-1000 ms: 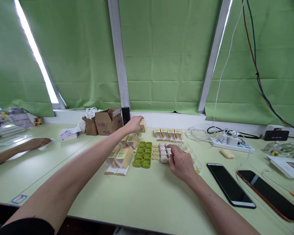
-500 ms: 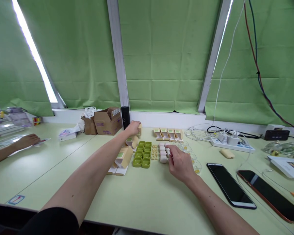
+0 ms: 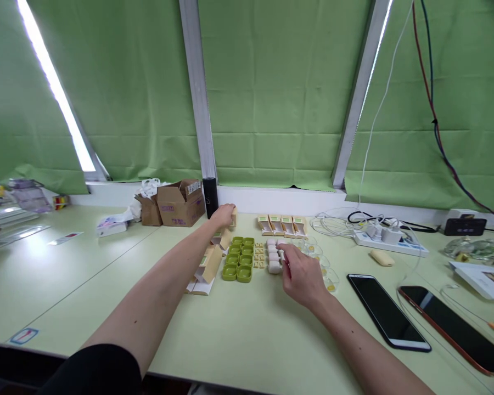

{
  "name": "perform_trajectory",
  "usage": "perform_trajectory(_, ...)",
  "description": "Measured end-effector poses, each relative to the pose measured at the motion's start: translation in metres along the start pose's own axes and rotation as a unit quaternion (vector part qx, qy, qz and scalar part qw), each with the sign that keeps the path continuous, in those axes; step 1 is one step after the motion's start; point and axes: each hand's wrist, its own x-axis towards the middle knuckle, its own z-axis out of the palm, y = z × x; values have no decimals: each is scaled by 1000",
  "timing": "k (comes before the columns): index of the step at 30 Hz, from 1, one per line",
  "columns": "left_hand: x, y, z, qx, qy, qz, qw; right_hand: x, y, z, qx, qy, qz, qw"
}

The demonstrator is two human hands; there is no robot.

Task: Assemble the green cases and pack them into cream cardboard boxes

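At the far end of my reach, my left hand (image 3: pixel 224 215) has its fingers closed over the top of a small cream cardboard box (image 3: pixel 234 218). More of these boxes with green windows, such as one box (image 3: pixel 211 263), stand in a column below, partly behind my forearm. My right hand (image 3: pixel 303 275) is over the small pale pinkish-white blocks (image 3: pixel 274 256), index finger stretched towards them and thumb apart. Beside that hand are clear plastic cups (image 3: pixel 330 278) with yellow bits. Between my hands lie two columns of green square trays (image 3: pixel 237 259) and small yellow pieces (image 3: pixel 259 255).
Several open cream boxes (image 3: pixel 282 226) stand in a row at the back. Two phones (image 3: pixel 389 311) lie on the right, near a power strip (image 3: pixel 391 244) with cables. Back left are a brown carton (image 3: pixel 181 204), a black cylinder (image 3: pixel 210 197) and a tissue pack (image 3: pixel 112 225).
Another person's hand has withdrawn from the table at the left, leaving a flat card there. My hands have hardly moved; my left forearm has shifted slightly right.
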Motion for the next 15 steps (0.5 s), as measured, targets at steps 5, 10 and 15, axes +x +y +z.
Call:
perform_trajectory(5, -1, 1, 6, -4, -1, -9, 1000, 0, 0, -1, -2, 4, -5, 1000)
perform_trajectory(10, -5, 0, 13, 10, 3, -31, 999, -1, 0, 1, 1, -1, -2, 1000)
perform_trajectory(15, -7, -1, 19, 18, 17, -52, 998, -1, 1, 3, 2, -4, -10, 1000)
